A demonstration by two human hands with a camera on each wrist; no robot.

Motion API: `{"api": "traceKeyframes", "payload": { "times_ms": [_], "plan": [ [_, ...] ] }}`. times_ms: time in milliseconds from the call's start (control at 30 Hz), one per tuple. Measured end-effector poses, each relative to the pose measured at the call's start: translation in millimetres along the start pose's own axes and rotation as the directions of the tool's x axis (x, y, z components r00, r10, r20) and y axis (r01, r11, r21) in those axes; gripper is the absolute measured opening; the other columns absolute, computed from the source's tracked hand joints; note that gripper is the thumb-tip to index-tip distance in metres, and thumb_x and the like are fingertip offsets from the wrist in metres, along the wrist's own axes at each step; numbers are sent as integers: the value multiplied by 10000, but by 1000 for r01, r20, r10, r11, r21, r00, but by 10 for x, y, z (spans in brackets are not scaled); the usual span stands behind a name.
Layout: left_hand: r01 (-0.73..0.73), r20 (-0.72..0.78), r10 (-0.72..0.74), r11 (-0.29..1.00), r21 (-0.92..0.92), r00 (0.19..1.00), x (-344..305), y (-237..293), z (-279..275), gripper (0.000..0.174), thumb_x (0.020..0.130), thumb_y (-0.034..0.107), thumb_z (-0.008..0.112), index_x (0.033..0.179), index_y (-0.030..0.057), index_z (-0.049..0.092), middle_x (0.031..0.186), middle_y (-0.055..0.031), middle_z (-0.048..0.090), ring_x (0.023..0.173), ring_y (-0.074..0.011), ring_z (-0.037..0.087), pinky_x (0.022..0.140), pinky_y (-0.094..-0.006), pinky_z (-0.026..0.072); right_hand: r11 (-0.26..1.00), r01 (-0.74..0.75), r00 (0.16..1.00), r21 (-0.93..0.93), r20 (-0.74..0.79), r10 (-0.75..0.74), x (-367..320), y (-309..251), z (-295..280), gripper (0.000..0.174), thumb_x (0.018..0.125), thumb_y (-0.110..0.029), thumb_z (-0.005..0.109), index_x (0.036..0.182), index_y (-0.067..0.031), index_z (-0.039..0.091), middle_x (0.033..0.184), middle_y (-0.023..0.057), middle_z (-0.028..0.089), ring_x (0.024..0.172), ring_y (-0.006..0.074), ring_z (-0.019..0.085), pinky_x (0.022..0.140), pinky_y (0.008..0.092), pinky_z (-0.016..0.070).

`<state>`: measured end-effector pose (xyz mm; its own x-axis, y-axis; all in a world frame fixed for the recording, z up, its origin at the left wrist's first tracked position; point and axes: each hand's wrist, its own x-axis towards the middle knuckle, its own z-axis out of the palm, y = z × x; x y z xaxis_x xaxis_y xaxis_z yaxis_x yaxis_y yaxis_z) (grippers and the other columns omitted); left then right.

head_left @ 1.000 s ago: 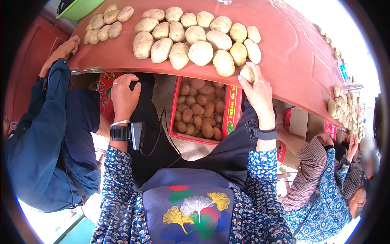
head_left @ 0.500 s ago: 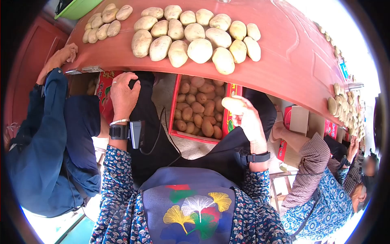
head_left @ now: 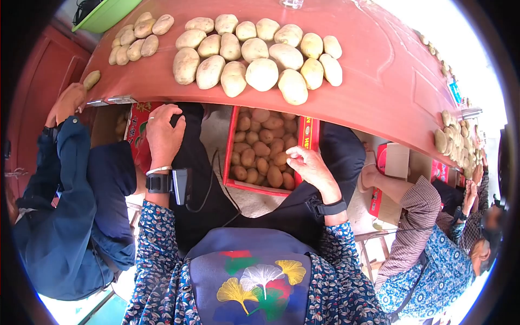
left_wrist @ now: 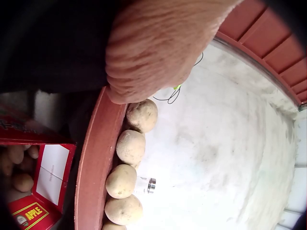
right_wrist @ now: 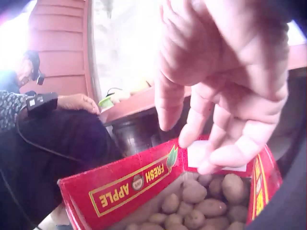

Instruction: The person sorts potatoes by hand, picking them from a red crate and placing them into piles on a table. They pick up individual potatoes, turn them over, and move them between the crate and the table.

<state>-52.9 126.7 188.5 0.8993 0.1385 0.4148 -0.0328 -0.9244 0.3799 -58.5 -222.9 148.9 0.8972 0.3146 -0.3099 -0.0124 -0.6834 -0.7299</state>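
In the head view the right hand point(head_left: 310, 166) hovers over the right side of a red box point(head_left: 316, 130) of potatoes point(head_left: 262, 149); nothing is held. Its fingers hang loosely bent above the potatoes point(right_wrist: 194, 192) in the right wrist view. The left hand point(head_left: 164, 132) lies at the table's near edge by the dark-clothed leg, fingers loosely curled, holding nothing; the left wrist view shows mostly its back point(left_wrist: 153, 48). Rows of pale potatoes point(head_left: 254, 50) lie on the red table point(head_left: 368, 76) beyond the box.
A smaller potato group point(head_left: 134, 50) and a green basin point(head_left: 103, 15) are at the table's left. One person in dark blue point(head_left: 59, 227) sits left, with a single potato point(head_left: 92, 80) by their hand. Others sit right, near more potatoes point(head_left: 441, 141) and cardboard boxes point(head_left: 397, 162).
The right hand has moved from the table's edge down to the box, and the potato it held is gone from it. A potato now shows by the left neighbour's hand. The left hand has barely moved.
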Motion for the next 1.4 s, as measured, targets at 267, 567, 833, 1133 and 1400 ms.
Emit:
{"api": "traceKeyframes", "payload": {
  "times_ms": [267, 567, 833, 1133, 1400],
  "plan": [
    [-2, -18, 1, 1000, -15, 1000, 1, -10, 20, 153, 718, 79, 661, 862, 61, 610, 957, -70, 637, 998, -302, 553, 867, -397, 433, 885, 333, 896, 326, -400, -190, 252, -433, -887, 171, 813, -94, 637, 974, -48, 600, 838, 23, 627, 783, 78, 569, 721, 246, 466],
    [36, 17, -36, 999, 35, 999, 8, 23, -18, 155, 747, 91, 646, 895, 55, 619, 1006, -91, 641, 1015, -293, 559, 901, -376, 427, 942, 197, 771, -273, -550, -321, 1240, -225, -1254, 328, 737, -127, 645, 1053, -88, 563, 1078, 163, 576, 1006, 330, 567, 860, 401, 459],
    [61, 44, -63, 998, 27, 997, 31, 31, -10, 157, 751, 105, 646, 899, 59, 624, 1005, -87, 640, 1001, -282, 561, 884, -373, 433, 960, 85, 802, -266, -553, -225, 1283, -235, -1254, 343, 692, -104, 644, 1020, -94, 543, 1040, 171, 569, 1015, 339, 551, 860, 423, 453],
    [65, 26, -65, 998, 14, 998, 16, 34, -17, 157, 751, 106, 651, 901, 67, 626, 1009, -86, 640, 996, -284, 561, 880, -371, 438, 931, -36, 777, -363, -596, -202, 763, -233, -1195, 462, 711, -129, 601, 1151, -69, 475, 1053, 205, 564, 1030, 389, 521, 886, 464, 421],
    [51, 21, -51, 999, 19, 998, 21, 29, 7, 153, 744, 92, 658, 891, 65, 626, 994, -87, 643, 990, -288, 567, 876, -372, 440, 932, 6, 798, -363, -560, -223, 256, -160, -1073, 499, 711, -129, 638, 1169, -48, 457, 1045, 224, 549, 1011, 396, 527, 851, 456, 444]
  ]
}}
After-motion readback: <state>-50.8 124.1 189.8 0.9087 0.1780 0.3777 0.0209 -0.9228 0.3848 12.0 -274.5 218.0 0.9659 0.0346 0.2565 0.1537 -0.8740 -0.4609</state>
